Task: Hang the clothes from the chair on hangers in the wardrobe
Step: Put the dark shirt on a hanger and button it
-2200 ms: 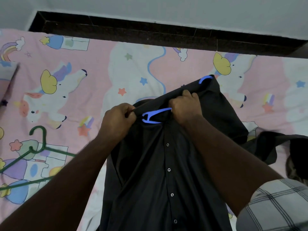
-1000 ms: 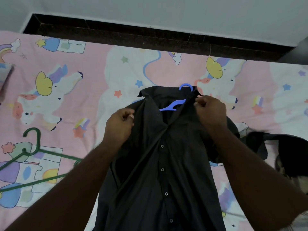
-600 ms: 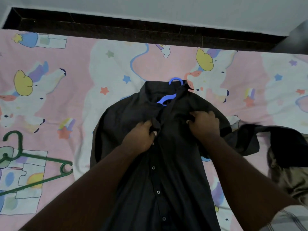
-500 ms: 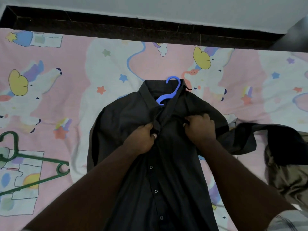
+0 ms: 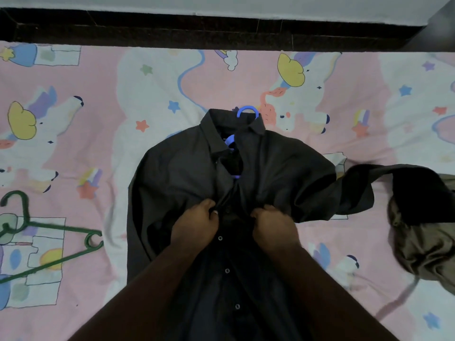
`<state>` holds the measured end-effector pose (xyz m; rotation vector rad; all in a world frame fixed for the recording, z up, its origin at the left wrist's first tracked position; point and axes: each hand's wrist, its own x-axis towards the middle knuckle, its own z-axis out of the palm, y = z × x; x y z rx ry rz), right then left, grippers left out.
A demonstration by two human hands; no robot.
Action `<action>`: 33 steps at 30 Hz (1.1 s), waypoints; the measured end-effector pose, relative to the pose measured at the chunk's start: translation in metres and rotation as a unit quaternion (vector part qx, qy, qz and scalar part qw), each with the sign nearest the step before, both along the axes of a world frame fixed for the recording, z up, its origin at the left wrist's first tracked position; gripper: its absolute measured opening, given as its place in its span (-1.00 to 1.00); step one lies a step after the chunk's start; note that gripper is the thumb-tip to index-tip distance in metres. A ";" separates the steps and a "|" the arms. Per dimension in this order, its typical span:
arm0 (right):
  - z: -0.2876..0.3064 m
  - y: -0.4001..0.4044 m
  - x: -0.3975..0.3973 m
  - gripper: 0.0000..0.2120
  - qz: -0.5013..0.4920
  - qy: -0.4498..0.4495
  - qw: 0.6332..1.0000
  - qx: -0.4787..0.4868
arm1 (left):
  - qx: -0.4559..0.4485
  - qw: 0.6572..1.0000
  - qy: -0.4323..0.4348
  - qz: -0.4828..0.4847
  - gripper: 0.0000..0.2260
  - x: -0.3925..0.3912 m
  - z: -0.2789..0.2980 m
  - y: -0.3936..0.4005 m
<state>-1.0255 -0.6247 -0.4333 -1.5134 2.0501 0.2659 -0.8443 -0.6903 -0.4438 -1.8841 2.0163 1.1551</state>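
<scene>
A dark button-up shirt (image 5: pixel 182 168) lies front-up on the pink bed sheet (image 5: pixel 98 124). A blue hanger (image 5: pixel 247 111) sits inside it, its hook poking out above the collar and a bit showing in the open neck. My left hand (image 5: pixel 197 227) pinches the left front edge of the shirt near the upper buttons. My right hand (image 5: pixel 273 226) grips the right front edge beside it. The two hands are close together over the placket. The shirt's right sleeve trails off to the right.
A green hanger (image 5: pixel 49 244) lies on the sheet at the left. An olive-brown garment (image 5: pixel 423 247) is bunched at the right edge, with the dark sleeve end (image 5: pixel 416 190) over it. A dark wooden bed frame (image 5: pixel 221 30) runs along the far side under a pale wall.
My hands moved down from the collar to the upper chest of the shirt and came together. The shirt now lies spread over the blue hanger, its collar flat.
</scene>
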 end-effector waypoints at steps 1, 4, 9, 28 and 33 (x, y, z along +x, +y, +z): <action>0.002 0.009 -0.003 -0.71 -0.004 0.002 1.000 0.018 | 0.009 1.000 -0.012 -0.011 -0.73 0.003 0.002 0.003; 0.008 0.026 -0.007 -0.70 0.005 -0.019 0.997 0.081 | 0.067 0.997 -0.027 -0.035 -0.77 0.011 0.000 0.013; 0.017 0.025 -0.011 -0.78 -0.093 -0.062 0.994 0.021 | 0.054 0.998 0.017 0.036 -0.83 0.012 0.010 0.017; -0.007 -0.052 0.010 -0.70 -0.185 -0.167 0.957 -0.149 | -0.046 0.986 0.157 -0.019 -0.66 -0.033 -0.013 -0.010; -0.012 -0.029 0.004 -0.71 -0.276 -0.210 0.928 -0.134 | -0.057 0.992 0.110 -0.036 -0.64 -0.025 -0.016 0.000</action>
